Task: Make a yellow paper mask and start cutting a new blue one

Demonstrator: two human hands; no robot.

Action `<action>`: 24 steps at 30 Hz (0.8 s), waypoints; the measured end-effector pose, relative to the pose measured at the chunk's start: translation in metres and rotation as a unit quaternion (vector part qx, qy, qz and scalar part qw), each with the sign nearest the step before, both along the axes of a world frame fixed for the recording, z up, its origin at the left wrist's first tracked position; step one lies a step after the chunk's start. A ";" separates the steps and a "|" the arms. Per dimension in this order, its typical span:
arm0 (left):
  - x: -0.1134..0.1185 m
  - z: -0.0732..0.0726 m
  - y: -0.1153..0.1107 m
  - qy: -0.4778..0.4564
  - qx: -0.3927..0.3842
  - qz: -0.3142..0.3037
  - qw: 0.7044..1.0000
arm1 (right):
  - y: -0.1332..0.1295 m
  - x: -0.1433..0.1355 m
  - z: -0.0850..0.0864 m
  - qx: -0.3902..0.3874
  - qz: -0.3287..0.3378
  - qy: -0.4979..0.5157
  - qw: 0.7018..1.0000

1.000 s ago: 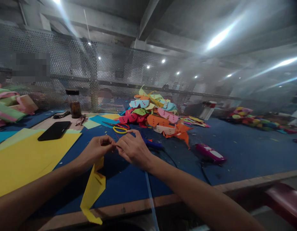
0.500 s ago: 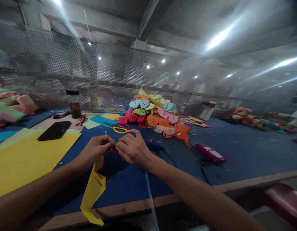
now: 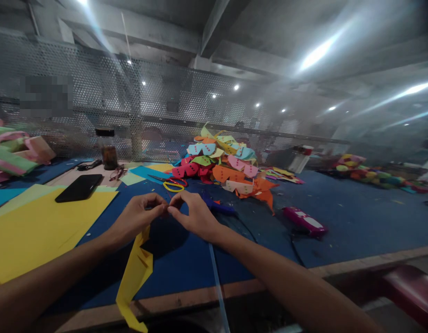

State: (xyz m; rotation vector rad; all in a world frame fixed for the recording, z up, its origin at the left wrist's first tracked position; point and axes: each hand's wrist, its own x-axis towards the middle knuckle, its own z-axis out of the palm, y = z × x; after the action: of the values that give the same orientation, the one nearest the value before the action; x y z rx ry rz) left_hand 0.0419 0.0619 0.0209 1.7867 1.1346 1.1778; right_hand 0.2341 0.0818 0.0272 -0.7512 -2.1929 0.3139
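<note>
From my end I can't read any txt, nos. or signs, incl. on the purple box [image 3: 305, 225] w/ pale patches [image 3: 315, 223].

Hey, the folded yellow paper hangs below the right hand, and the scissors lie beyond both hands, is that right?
Not quite: the head view shows the folded yellow paper hanging below the left hand, not the right hand. The scissors do lie beyond both hands.
</note>
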 end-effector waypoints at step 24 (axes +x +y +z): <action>0.001 0.002 -0.003 -0.009 0.000 -0.005 1.000 | 0.006 0.001 -0.001 0.025 0.000 -0.006 1.000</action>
State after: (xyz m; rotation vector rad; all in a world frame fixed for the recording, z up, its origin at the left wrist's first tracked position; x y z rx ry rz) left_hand 0.0431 0.0587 0.0227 1.7757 1.1133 1.1851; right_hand 0.2355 0.0876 0.0261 -0.7267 -2.2042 0.2546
